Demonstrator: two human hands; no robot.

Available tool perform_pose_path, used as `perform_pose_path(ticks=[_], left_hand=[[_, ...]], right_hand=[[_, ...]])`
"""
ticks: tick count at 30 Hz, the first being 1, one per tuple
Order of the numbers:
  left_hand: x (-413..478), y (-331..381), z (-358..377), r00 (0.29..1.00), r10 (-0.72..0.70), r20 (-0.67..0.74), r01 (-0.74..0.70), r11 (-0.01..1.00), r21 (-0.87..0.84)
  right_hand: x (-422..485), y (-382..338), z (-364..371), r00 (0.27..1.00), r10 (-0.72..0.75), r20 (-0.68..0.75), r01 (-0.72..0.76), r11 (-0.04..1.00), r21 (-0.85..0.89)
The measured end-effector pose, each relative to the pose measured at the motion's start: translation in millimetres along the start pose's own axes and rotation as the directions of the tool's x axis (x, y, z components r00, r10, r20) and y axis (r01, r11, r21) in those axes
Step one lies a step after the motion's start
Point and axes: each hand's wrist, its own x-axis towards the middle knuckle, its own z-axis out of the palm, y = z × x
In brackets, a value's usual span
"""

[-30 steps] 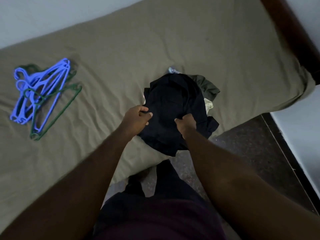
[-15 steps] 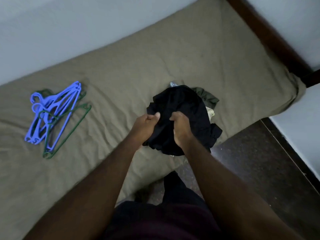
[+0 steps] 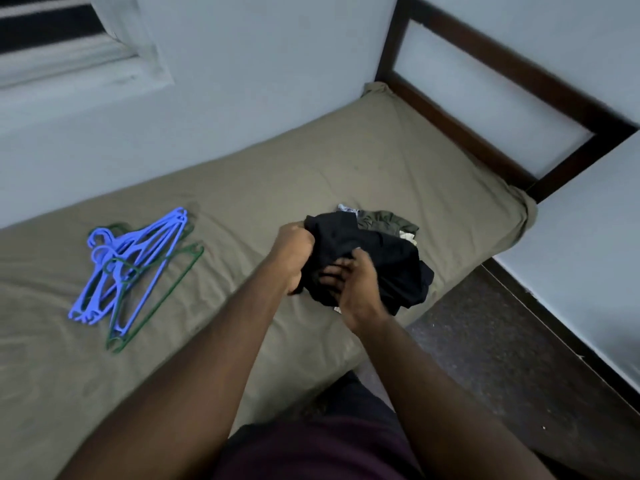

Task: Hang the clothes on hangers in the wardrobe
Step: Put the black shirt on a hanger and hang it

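Gripping the black garment (image 3: 377, 258) on the clothes pile (image 3: 384, 225) near the bed (image 3: 346, 168) edge, the left hand (image 3: 294, 252) clenches its upper fold while the right hand (image 3: 353, 285) curls into the lower cloth, likely to lift it free. Hangers (image 3: 135, 268) lie well apart, leftward, ready for it.

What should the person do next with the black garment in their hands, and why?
Probably lift the black garment off the olive garment and shake it open. The left hand and right hand both grip it, but it is bunched up. The hangers lie apart to the left on the bed, so it needs spreading before one can go in.
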Motion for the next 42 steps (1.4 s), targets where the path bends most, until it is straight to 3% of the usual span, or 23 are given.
perform_pose_path(ticks=[2, 3, 5, 7, 9, 11, 12, 14, 16, 17, 20, 22, 25, 28, 29, 31, 32, 34, 35, 36, 39, 42], left_hand=[[-22, 2, -7, 0.977, 0.062, 0.206, -0.077, 0.995, 0.066], [-29, 0, -12, 0.952, 0.081, 0.296, -0.141, 0.972, 0.189], [-37, -12, -19, 0.903, 0.019, 0.429, -0.238, 0.854, 0.462], [-38, -27, -30, 0.866, -0.092, 0.492, -0.231, 0.799, 0.556], [-39, -35, -46, 0.88, -0.079, 0.468, -0.086, 0.943, 0.32], [-28, -38, -70, 0.95, -0.067, 0.304, 0.078, 0.997, -0.024], [-20, -40, -85, 0.979, -0.061, 0.196, 0.074, 0.995, -0.062], [-1, -45, -115, 0.999, -0.035, 0.031, 0.026, 0.973, 0.228], [3, -50, -125, 0.997, -0.017, 0.077, -0.026, 0.852, 0.522], [0, -49, -123, 0.989, 0.014, 0.144, -0.096, 0.81, 0.578], [1, -46, -105, 0.909, 0.336, 0.246, -0.416, 0.735, 0.536], [-3, -32, -91, 0.875, 0.431, 0.219, -0.482, 0.738, 0.473], [-26, 0, -76, 0.863, 0.455, 0.22, -0.505, 0.763, 0.404], [-35, 19, -73, 0.88, 0.467, 0.085, -0.469, 0.83, 0.302], [-34, 24, -74, 0.881, 0.473, 0.015, -0.459, 0.847, 0.266], [-37, 37, -73, 0.887, 0.445, -0.122, -0.41, 0.882, 0.232], [-39, 43, -72, 0.878, 0.449, -0.167, -0.411, 0.885, 0.217], [-43, 53, -70, 0.857, 0.462, -0.227, -0.419, 0.882, 0.215], [-45, 57, -68, 0.851, 0.469, -0.238, -0.421, 0.879, 0.225], [-47, 60, -65, 0.842, 0.483, -0.241, -0.433, 0.871, 0.232], [-54, 70, -54, 0.831, 0.503, -0.235, -0.458, 0.861, 0.224], [-60, 80, -48, 0.834, 0.516, -0.196, -0.48, 0.853, 0.203]], right_hand=[[-2, -5, -7, 0.998, 0.052, -0.026, -0.048, 0.989, 0.143], [-3, -9, -10, 0.997, 0.08, -0.015, -0.076, 0.98, 0.184], [-3, -12, -7, 0.991, 0.132, -0.016, -0.128, 0.98, 0.149], [-4, -12, 5, 0.979, 0.122, -0.161, -0.124, 0.992, -0.003], [-15, -17, 17, 0.971, 0.038, -0.237, -0.061, 0.994, -0.087], [-24, -28, 27, 0.988, 0.027, -0.152, -0.03, 0.999, -0.015], [-34, -34, 30, 0.997, 0.034, -0.07, -0.034, 0.999, 0.012], [-46, -37, 37, 0.991, 0.074, 0.112, -0.079, 0.996, 0.042], [-63, -39, 44, 0.971, 0.099, 0.217, -0.104, 0.994, 0.013], [-72, -41, 50, 0.952, 0.099, 0.291, -0.109, 0.994, 0.016], [-99, -52, 62, 0.92, 0.078, 0.384, -0.074, 0.997, -0.025], [-109, -61, 65, 0.914, 0.043, 0.402, -0.042, 0.999, -0.011], [-111, -70, 60, 0.939, -0.048, 0.34, 0.028, 0.998, 0.062], [-101, -77, 46, 0.961, -0.135, 0.243, 0.099, 0.983, 0.152], [-95, -79, 41, 0.975, -0.134, 0.18, 0.114, 0.986, 0.118], [-80, -79, 31, 0.983, -0.185, 0.012, 0.185, 0.972, -0.143], [-74, -76, 27, 0.955, -0.285, -0.086, 0.247, 0.92, -0.305], [-75, -67, 26, 0.798, -0.57, -0.198, 0.428, 0.766, -0.479], [-81, -61, 30, 0.731, -0.662, -0.165, 0.519, 0.696, -0.497], [-87, -53, 37, 0.721, -0.688, -0.08, 0.576, 0.66, -0.482], [-92, -14, 60, 0.816, -0.528, 0.233, 0.55, 0.588, -0.594], [-67, 14, 65, 0.854, -0.483, 0.192, 0.431, 0.452, -0.781]])
